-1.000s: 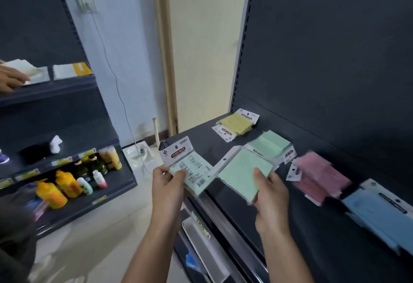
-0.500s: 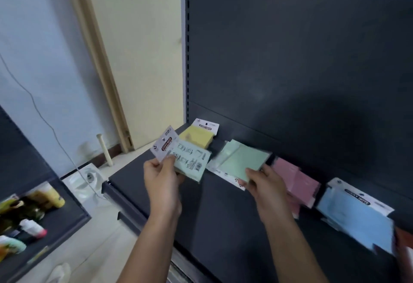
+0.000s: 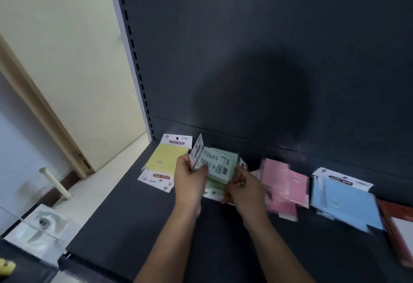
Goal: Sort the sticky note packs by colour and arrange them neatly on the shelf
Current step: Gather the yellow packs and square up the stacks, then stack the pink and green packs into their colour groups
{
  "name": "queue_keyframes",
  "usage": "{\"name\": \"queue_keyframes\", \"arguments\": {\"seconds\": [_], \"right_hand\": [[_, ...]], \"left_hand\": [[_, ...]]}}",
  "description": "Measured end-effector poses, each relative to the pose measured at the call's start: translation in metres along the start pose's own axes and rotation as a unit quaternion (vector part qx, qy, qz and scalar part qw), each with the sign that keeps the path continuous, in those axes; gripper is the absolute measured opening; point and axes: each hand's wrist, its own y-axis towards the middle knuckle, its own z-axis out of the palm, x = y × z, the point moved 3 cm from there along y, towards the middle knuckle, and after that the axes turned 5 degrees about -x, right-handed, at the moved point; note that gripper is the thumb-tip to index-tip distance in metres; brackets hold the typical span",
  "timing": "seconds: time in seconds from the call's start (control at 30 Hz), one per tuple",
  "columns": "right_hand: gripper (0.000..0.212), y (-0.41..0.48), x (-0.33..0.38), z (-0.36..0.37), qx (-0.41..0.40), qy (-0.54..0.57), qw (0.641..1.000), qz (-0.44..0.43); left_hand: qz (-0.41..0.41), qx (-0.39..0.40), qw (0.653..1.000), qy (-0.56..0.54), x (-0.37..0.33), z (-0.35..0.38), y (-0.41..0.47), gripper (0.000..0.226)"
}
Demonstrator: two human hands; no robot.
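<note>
On the dark shelf (image 3: 138,222) lie sticky note packs in colour groups. Yellow packs (image 3: 164,159) are at the back left, pink packs (image 3: 283,184) right of centre, blue packs (image 3: 344,200) further right. My left hand (image 3: 190,180) grips a green pack (image 3: 218,164), printed back side up, tilted over the green pile (image 3: 213,190). My right hand (image 3: 243,187) holds the right edge of the green packs; whether it grips the top pack or the pile beneath is unclear.
The shelf's dark back panel (image 3: 268,59) rises behind the packs. A red-brown item (image 3: 397,226) sits at the far right edge. Left of the shelf are a cream door (image 3: 67,59) and, on the floor, a white object (image 3: 42,231).
Both hands have come together over the green pile near the back of the shelf. The left hand's green pack has moved right to join the right hand's pack. The camera turned right.
</note>
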Motion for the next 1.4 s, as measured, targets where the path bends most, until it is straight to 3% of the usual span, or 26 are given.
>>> {"name": "queue_keyframes", "arguments": {"seconds": [0.13,0.27,0.4,0.57,0.67,0.73,0.87,0.93,1.17,1.4], "right_hand": [[0.035,0.000,0.001,-0.002,-0.031,-0.098,0.994,-0.022],[0.050,-0.005,-0.001,0.000,-0.055,-0.242,0.967,-0.064],[0.061,-0.021,0.003,-0.003,-0.054,-0.266,0.960,-0.072],[0.054,-0.044,0.008,-0.021,-0.085,-0.224,0.966,-0.092],[0.040,-0.059,0.015,-0.044,-0.121,-0.210,0.963,-0.119],[0.035,-0.070,0.018,-0.067,-0.165,-0.227,0.949,-0.140],[0.042,-0.099,0.006,-0.130,-0.242,-0.349,0.894,-0.145],[0.046,-0.120,-0.005,-0.169,-0.285,-0.397,0.863,-0.130],[0.047,-0.238,-0.037,-0.316,-0.422,-0.444,0.790,-0.025],[0.043,-0.364,-0.067,-0.438,-0.547,-0.395,0.737,0.048]], "left_hand": [[0.124,0.011,0.971,0.205,0.005,0.002,0.014,0.021],[0.204,0.051,0.935,0.285,0.011,0.010,0.017,0.035],[0.269,0.043,0.909,0.314,0.007,0.008,0.008,0.052],[0.365,0.033,0.864,0.345,-0.004,0.011,-0.013,0.057],[0.402,0.109,0.844,0.337,-0.004,0.027,-0.035,0.046],[0.414,0.202,0.820,0.340,0.001,0.043,-0.052,0.040],[0.488,0.387,0.681,0.385,0.017,0.079,-0.113,0.043],[0.494,0.434,0.644,0.391,0.025,0.096,-0.148,0.050],[0.498,0.503,0.593,0.384,0.061,0.161,-0.298,0.053],[0.477,0.571,0.573,0.343,0.103,0.204,-0.449,0.050]]}}
